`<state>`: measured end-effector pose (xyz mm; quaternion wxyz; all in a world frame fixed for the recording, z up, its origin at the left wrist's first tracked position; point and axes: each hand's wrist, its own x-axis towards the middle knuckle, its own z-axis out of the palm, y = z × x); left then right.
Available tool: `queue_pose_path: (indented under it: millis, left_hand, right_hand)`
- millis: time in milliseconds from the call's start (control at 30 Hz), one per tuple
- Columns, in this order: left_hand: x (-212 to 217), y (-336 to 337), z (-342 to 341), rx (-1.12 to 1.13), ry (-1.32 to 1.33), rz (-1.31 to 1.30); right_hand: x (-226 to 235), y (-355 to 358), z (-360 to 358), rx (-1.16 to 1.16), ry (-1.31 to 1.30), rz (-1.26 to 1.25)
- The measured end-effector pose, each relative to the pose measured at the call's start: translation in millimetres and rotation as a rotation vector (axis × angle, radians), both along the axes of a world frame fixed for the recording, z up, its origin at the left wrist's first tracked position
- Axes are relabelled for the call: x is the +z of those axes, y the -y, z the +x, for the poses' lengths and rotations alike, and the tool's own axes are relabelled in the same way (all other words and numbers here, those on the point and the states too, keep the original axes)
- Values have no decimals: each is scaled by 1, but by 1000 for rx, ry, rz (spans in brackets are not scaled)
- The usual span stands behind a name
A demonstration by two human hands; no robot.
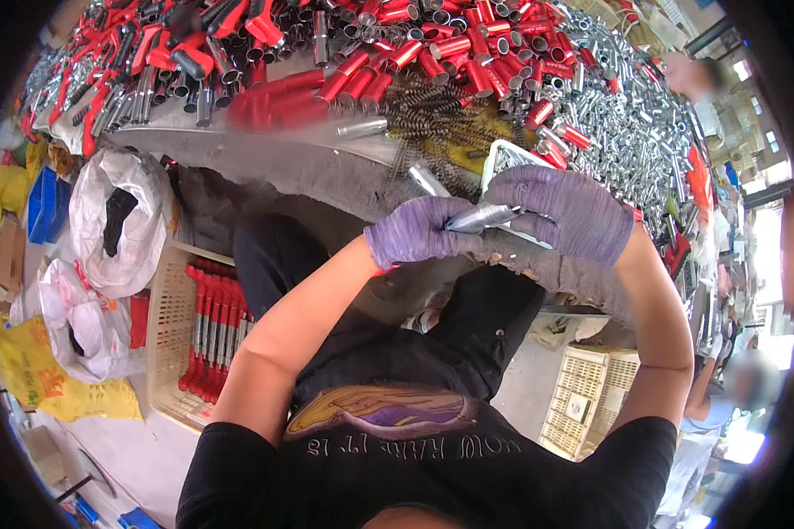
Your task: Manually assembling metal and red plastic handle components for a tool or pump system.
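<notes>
My left hand (423, 231), in a purple knit glove, is closed around a shiny metal tube (483, 218) held above the table's near edge. My right hand (566, 213), gloved alike, is at the tube's right end with thumb and fingers pinched together. Whatever small piece it may hold is hidden by the fingers. Behind it, a white tray (492, 169) with small metal parts shows partly. Another metal tube (428, 179) lies just beyond my left hand. Farther back are dark coil springs (428, 110) and a loose metal tube (362, 129).
Red sleeves (468, 53) and silver metal fittings (622, 132) heap across the worktable. Red-and-black handles (203, 48) pile at far left. A cream crate (163, 339) of red-handled tools stands lower left, by white sacks (119, 220). Another crate (582, 397) sits lower right. People are at the right.
</notes>
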<state>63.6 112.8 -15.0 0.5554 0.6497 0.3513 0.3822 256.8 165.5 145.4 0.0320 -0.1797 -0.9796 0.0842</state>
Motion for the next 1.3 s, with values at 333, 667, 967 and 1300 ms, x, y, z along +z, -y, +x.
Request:
queue_pose_path:
  millis: [333,667,967,1300]
  left_hand:
    - [-1,0,4,27,-10,81]
    - [1,1,1,45,-127,178]
    - [-2,10,5,144,-161,261]
    - [-43,97,5,557,1561,-726]
  right_hand:
    - [-17,9,1,74,-204,64]
    - [-2,16,6,-245,-28,12]
    - [-15,19,-1,-337,26,-261]
    - [-108,110,41,-132,153,-391]
